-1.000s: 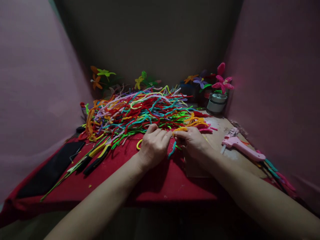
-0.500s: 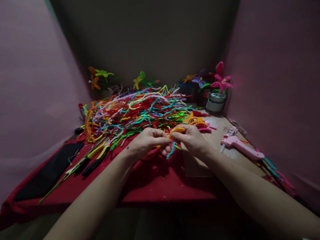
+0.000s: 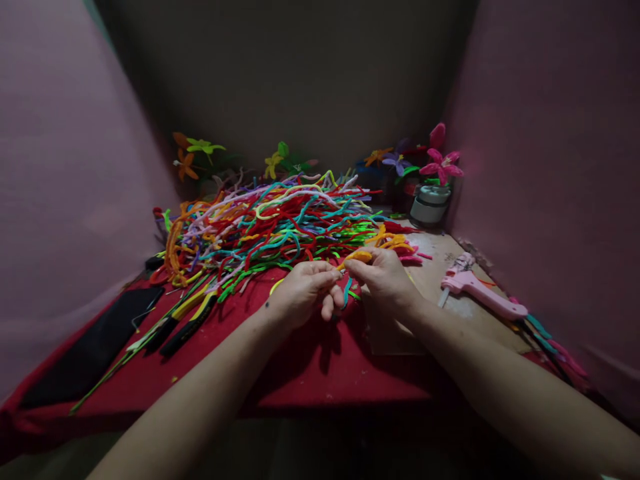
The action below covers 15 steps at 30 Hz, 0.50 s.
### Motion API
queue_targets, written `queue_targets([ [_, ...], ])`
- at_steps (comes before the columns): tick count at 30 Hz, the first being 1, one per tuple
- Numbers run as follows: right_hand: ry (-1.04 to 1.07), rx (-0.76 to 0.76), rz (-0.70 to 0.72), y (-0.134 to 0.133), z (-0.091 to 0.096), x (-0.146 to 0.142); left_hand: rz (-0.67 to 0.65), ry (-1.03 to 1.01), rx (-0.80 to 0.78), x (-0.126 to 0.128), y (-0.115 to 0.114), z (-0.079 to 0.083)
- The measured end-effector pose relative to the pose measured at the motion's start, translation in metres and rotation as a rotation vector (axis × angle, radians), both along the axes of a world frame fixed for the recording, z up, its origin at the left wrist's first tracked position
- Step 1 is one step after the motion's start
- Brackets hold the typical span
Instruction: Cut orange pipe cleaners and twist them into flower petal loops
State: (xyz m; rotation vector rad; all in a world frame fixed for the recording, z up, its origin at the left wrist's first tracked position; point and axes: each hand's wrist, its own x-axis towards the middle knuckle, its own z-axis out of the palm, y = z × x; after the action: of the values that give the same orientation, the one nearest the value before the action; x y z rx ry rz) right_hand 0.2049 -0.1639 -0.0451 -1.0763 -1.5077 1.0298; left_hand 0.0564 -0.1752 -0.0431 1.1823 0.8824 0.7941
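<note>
A short orange-yellow pipe cleaner piece, looped or folded, is pinched between the thumb and fingers of my right hand. My left hand pinches at its near end, its lower fingers hanging loosely below; the exact grip point is partly hidden. Beneath the hands lie a teal pipe cleaner bit and a green one. Part of a yellow strand shows beside my left hand. Just behind spreads a big heap of multicoloured pipe cleaners on the red cloth.
To the left are yellow-black pliers, green stems and a black flat object. On the right, a pink glue gun rests on a board. Pipe cleaner flowers stand at the back, one above a grey-white container.
My left hand has turned slightly and its lower fingers have stretched downward. My right hand keeps its pinch on the orange-yellow piece. The view has shifted a little.
</note>
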Motion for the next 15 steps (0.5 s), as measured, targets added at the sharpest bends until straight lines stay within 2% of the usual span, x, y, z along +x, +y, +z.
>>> queue_targets([
  [5,0.067,-0.056,0.039,0.005,0.005,0.004,-0.13,0.119,0.005,-0.015,0.003,0.011],
  [10,0.076,-0.026,-0.003,0.008,0.005,0.007,-0.08,0.264,0.113,-0.015,0.001,0.016],
  [15,0.124,-0.015,-0.013,0.01,0.006,0.008,0.025,0.047,-0.004,-0.016,0.006,0.005],
])
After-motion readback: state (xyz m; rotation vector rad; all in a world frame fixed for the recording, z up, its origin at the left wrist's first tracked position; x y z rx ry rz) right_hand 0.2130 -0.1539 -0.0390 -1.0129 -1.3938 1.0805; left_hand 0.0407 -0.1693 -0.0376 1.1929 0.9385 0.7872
